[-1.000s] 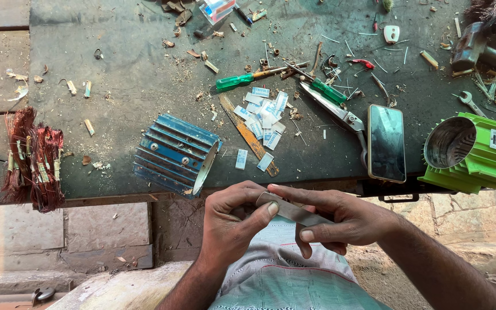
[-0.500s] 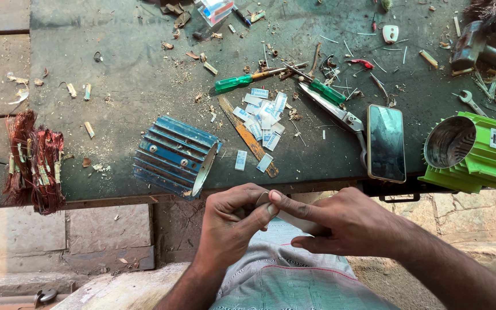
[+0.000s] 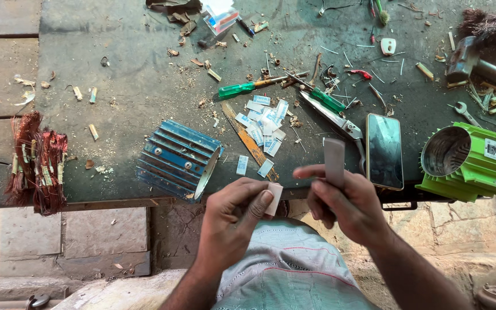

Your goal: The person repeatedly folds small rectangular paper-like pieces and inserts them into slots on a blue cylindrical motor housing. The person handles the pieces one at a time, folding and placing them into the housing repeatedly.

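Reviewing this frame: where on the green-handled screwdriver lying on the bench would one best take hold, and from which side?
Probably the green handle, taken from above with fingers across its width. The green-handled screwdriver lies flat, handle pointing left with bare bench around it, while its shaft end runs into scattered debris.

The green ribbed metal motor case (image 3: 477, 166) runs off the right edge of the frame. The small pale paper strip (image 3: 273, 198) is partly hidden behind the left hand's (image 3: 231, 227) fingers (image 3: 258, 208). Both arms leave the bottom edge.
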